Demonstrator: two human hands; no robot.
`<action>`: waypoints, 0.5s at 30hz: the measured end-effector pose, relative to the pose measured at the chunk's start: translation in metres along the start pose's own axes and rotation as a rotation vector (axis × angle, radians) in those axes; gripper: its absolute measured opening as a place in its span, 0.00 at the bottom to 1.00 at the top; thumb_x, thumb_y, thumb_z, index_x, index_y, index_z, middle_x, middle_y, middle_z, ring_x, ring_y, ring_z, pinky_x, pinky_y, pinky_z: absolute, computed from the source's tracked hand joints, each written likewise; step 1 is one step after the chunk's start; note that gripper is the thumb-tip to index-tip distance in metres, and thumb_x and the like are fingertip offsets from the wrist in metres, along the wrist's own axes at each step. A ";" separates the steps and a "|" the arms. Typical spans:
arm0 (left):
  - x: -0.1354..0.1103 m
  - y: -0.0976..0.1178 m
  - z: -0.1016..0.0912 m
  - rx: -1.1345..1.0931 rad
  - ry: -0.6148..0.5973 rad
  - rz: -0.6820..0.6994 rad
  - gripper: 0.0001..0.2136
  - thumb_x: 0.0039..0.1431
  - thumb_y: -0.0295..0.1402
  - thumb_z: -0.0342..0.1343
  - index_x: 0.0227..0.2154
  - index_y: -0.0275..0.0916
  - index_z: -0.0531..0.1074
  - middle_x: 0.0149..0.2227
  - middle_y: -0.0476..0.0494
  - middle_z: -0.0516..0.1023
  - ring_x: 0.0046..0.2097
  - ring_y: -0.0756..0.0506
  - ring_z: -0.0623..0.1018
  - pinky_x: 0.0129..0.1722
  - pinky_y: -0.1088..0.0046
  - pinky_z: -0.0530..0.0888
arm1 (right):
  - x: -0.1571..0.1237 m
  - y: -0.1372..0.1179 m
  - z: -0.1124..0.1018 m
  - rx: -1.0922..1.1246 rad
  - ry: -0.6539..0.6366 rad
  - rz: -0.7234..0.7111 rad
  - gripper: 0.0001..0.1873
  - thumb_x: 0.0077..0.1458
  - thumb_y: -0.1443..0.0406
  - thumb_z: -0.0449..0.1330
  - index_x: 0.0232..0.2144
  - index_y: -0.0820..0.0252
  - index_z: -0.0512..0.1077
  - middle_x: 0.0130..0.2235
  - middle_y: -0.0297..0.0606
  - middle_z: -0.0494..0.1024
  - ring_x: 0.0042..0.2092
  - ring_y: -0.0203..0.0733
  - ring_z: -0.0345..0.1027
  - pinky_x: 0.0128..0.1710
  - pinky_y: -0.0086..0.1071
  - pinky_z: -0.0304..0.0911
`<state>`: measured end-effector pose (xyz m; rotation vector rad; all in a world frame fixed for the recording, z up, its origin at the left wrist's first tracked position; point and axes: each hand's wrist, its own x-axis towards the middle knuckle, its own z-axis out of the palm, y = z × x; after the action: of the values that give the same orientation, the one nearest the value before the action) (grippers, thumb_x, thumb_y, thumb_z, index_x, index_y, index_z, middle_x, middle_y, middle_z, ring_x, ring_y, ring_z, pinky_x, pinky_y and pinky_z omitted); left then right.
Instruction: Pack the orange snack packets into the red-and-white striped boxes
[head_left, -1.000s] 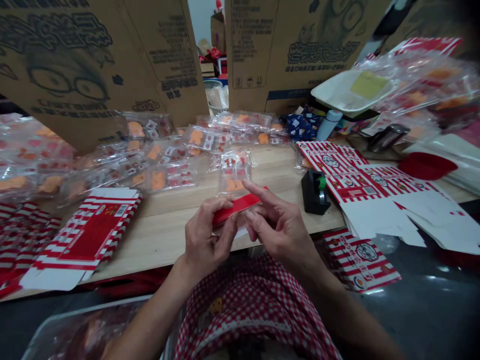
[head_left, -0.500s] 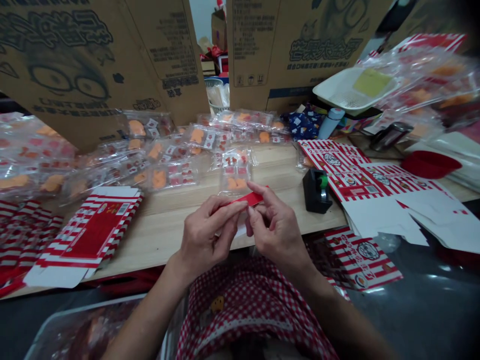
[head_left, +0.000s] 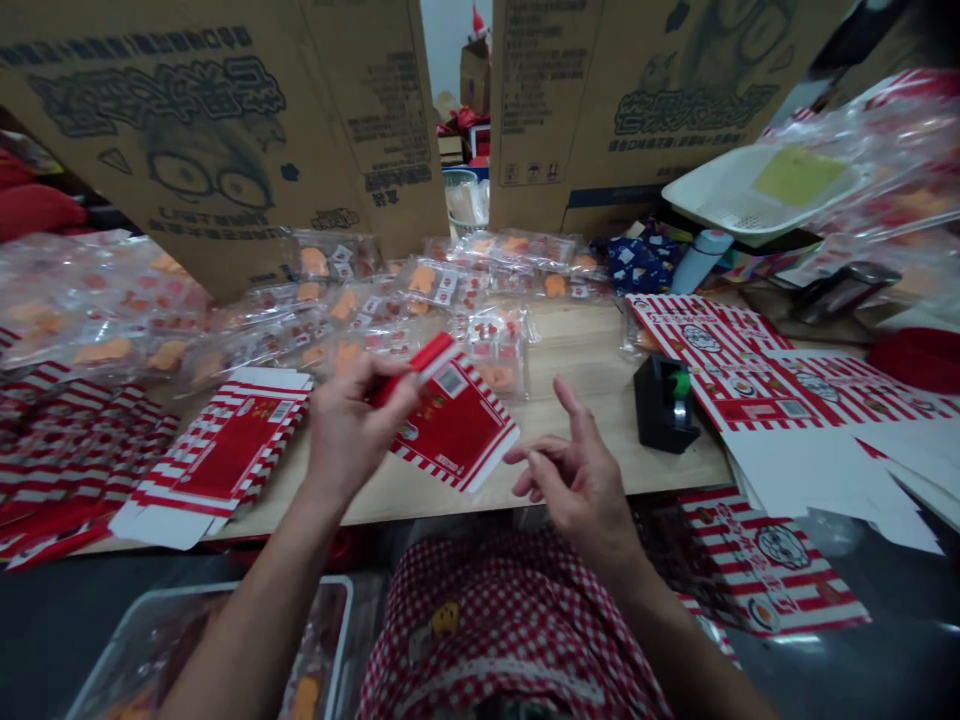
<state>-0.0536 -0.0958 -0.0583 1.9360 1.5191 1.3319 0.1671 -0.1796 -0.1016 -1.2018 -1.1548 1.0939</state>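
Observation:
My left hand (head_left: 349, 425) is closed on the top edge of a flat red-and-white striped carton (head_left: 450, 425), holding it tilted above the front of the wooden table (head_left: 585, 400). My right hand (head_left: 574, 475) hovers just right of the carton with its fingers apart and nothing in them. A stack of the same flat cartons (head_left: 225, 460) lies on the table left of my left hand.
Clear packets of orange and red items (head_left: 352, 320) cover the table's back and left. A black tape dispenser (head_left: 664, 400) stands to the right, beside unfolded striped cartons (head_left: 772, 385). Large cardboard boxes (head_left: 225, 140) wall the back. A clear bin (head_left: 187, 650) sits below left.
My right hand has let go of the carton and opened. My left hand swung the carton up and to the left, turning its printed red face into view.

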 end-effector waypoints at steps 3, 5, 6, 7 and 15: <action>-0.005 -0.074 -0.025 -0.226 0.149 -0.406 0.20 0.46 0.46 0.65 0.38 0.36 0.74 0.33 0.46 0.79 0.33 0.46 0.78 0.37 0.69 0.76 | 0.016 0.028 -0.024 -0.199 0.031 0.055 0.26 0.60 0.63 0.56 0.60 0.60 0.64 0.34 0.38 0.81 0.29 0.40 0.74 0.29 0.34 0.69; -0.021 -0.115 -0.037 -0.073 0.101 -0.511 0.27 0.45 0.51 0.63 0.42 0.35 0.74 0.38 0.40 0.80 0.40 0.39 0.80 0.42 0.61 0.77 | 0.036 0.047 -0.035 -0.440 0.046 0.074 0.20 0.58 0.65 0.54 0.53 0.62 0.70 0.35 0.41 0.81 0.32 0.43 0.75 0.35 0.37 0.70; -0.032 -0.130 -0.041 0.095 0.045 -0.500 0.30 0.46 0.53 0.63 0.46 0.35 0.74 0.44 0.35 0.80 0.46 0.35 0.79 0.47 0.57 0.76 | 0.048 0.055 -0.037 -0.580 0.043 0.067 0.19 0.58 0.67 0.53 0.51 0.62 0.71 0.38 0.43 0.81 0.35 0.45 0.76 0.39 0.39 0.70; -0.044 -0.140 -0.044 0.260 -0.020 -0.431 0.33 0.48 0.54 0.62 0.51 0.35 0.72 0.52 0.31 0.77 0.54 0.32 0.76 0.53 0.53 0.73 | 0.060 0.061 -0.036 -0.719 0.033 0.046 0.20 0.57 0.69 0.53 0.51 0.63 0.72 0.41 0.46 0.81 0.39 0.47 0.76 0.43 0.41 0.69; -0.142 -0.134 -0.032 0.723 -0.612 0.265 0.31 0.57 0.42 0.64 0.62 0.44 0.66 0.67 0.33 0.64 0.67 0.28 0.62 0.61 0.48 0.62 | 0.145 0.081 0.019 -1.348 -0.400 -0.072 0.52 0.48 0.70 0.65 0.71 0.53 0.47 0.73 0.57 0.39 0.71 0.74 0.35 0.61 0.68 0.44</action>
<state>-0.1548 -0.1814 -0.2057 2.7013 1.5511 0.1535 0.1621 -0.0289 -0.1736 -1.9210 -2.3890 0.3867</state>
